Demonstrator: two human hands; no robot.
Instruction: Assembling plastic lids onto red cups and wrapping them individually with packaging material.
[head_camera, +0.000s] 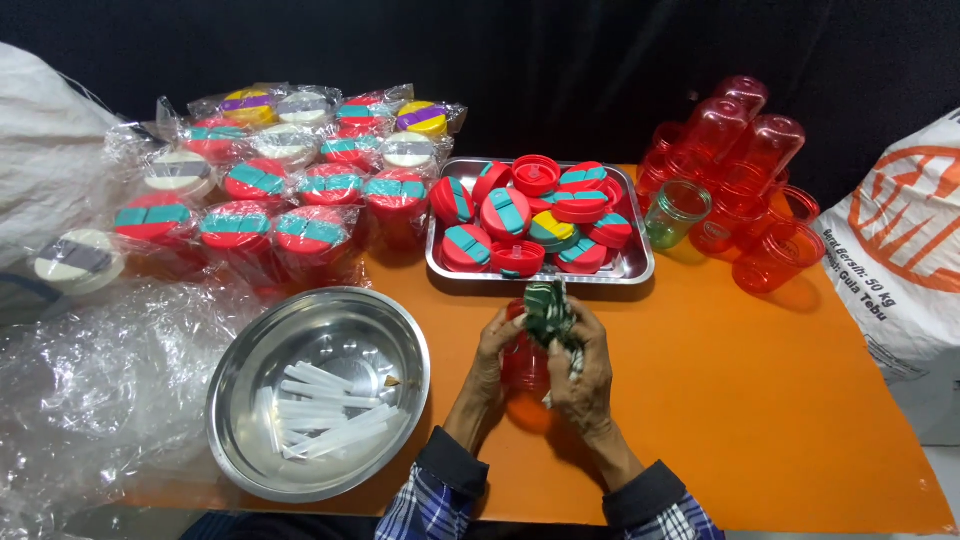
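My left hand (492, 352) grips a red see-through plastic cup (523, 362) just above the orange table (760, 400). My right hand (583, 372) presses a green-and-white cloth (548, 312) into the cup's mouth. Both hands meet near the table's middle front. Right behind them stands a steel rectangular tray (634, 268) piled with several red lids that have teal flaps.
A round steel bowl (240, 368) with clear straws sits at front left. Wrapped, lidded cups (300, 180) fill the back left beside crinkled plastic film (90, 390). Loose red cups (740, 170) and one green cup (676, 213) stand back right. A white sack (900, 260) leans at the right edge.
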